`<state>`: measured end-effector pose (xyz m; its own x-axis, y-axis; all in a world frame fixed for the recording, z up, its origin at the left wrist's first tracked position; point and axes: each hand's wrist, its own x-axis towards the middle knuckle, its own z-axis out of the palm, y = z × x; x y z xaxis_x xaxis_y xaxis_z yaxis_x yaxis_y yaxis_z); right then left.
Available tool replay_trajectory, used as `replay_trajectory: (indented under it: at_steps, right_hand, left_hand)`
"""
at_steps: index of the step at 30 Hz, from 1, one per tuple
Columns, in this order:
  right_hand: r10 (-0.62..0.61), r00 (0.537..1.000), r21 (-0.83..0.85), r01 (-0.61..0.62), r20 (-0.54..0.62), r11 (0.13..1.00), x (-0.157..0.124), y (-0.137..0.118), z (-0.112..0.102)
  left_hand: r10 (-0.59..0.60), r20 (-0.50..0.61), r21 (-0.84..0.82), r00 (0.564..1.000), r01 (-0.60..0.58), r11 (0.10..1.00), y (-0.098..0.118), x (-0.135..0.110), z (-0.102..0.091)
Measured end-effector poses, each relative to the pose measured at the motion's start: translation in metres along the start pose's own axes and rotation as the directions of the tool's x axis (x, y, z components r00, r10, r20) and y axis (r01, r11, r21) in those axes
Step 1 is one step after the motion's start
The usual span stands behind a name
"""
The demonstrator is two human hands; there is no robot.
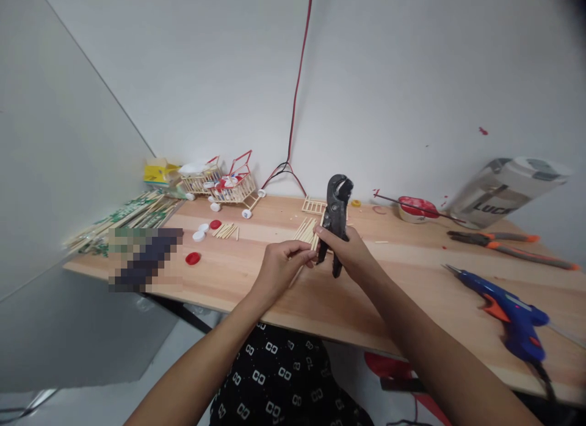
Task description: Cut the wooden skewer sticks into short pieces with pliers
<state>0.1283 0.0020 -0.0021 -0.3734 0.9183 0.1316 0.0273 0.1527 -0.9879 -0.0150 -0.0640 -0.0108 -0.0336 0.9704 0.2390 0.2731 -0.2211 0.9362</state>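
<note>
My right hand [347, 246] is wrapped round a black hand cutter [336, 212], its jaws pointing up and away from me. My left hand [286, 261] is closed with thumb and fingers pinching a thin wooden stick [298, 274], which slants across the front of the cutter's handles. The two hands almost meet over the wooden table [274, 295]. Just beyond the left fingers lie several loose sticks [303, 229]. Behind the cutter, a small ladder-like frame of sticks [314, 205] lies flat, partly hidden.
Two small stick carts [233, 188] with cap wheels stand at the back left. Nearby are short cut sticks [225, 231], a red cap [193, 259] and packaged skewers [137, 212]. On the right are a blue glue gun [508, 310], pliers [503, 240] and a red paint bowl [416, 209].
</note>
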Motion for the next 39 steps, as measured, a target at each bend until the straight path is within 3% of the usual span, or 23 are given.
replay_trajectory:
  at_steps: [14, 24, 29, 39]
  right_hand:
    - [-0.053, 0.998, -0.093, 0.05, -0.032, 0.994, -0.003, -0.005, 0.001]
    - [-0.054, 0.998, -0.156, 0.056, 0.011, 0.986, -0.001, 0.006, -0.001]
    - [-0.047, 0.999, -0.137, 0.048, 0.015, 0.989, 0.001, 0.006, -0.003]
    - [-0.003, 0.998, -0.092, 0.008, 0.063, 0.996, 0.0, 0.004, -0.001]
  left_hand:
    - [-0.142, 0.066, -0.366, 0.988, 0.156, 0.917, -0.013, 0.004, 0.01]
    - [-0.168, 0.027, -0.305, 0.985, 0.168, 0.937, -0.011, 0.001, 0.008]
    - [-0.158, 0.084, -0.351, 0.984, 0.177, 0.919, -0.016, 0.0, 0.005]
    - [-0.085, 0.036, -0.207, 0.996, 0.091, 0.974, -0.015, -0.002, 0.002]
